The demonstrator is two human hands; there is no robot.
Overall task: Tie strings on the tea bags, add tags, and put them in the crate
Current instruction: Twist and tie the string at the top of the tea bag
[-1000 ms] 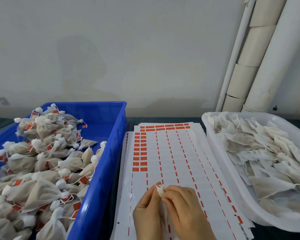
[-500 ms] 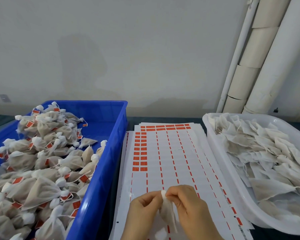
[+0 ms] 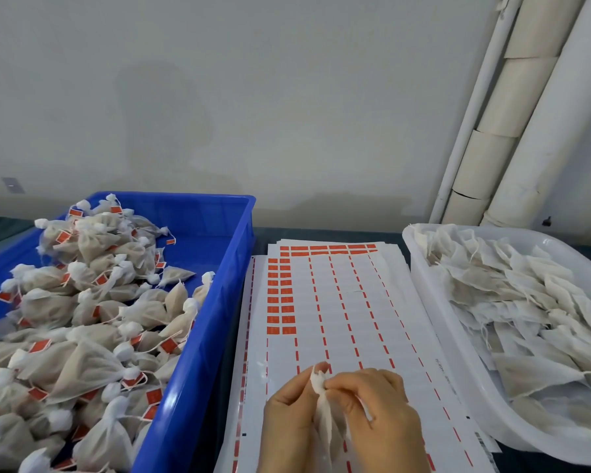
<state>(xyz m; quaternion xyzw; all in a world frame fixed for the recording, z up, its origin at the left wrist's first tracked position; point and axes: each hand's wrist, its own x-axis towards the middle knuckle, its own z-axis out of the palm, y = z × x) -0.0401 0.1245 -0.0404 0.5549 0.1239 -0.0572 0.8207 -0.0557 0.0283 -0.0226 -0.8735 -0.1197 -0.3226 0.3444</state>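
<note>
At the bottom centre I hold one white mesh tea bag (image 3: pixel 325 421) upright between both hands, its gathered top poking out above my fingers. My left hand (image 3: pixel 287 425) grips its left side and my right hand (image 3: pixel 379 414) pinches the neck from the right. Under my hands lies a stack of white tag sheets (image 3: pixel 342 312) with rows of orange-red tags, many slots peeled off. The blue crate (image 3: pixel 219 302) on the left holds several tied bags with red tags. A white tray (image 3: pixel 434 302) on the right holds flat untied tea bags (image 3: pixel 526 302).
A dark table edge shows between the crate and the sheets. A pale wall rises behind everything. White pipes and cardboard tubes (image 3: pixel 512 107) lean in the far right corner behind the tray.
My hands have turned the tea bag's neck between my fingers and drifted slightly up and left over the sheets. Crate, sheets and tray stay put.
</note>
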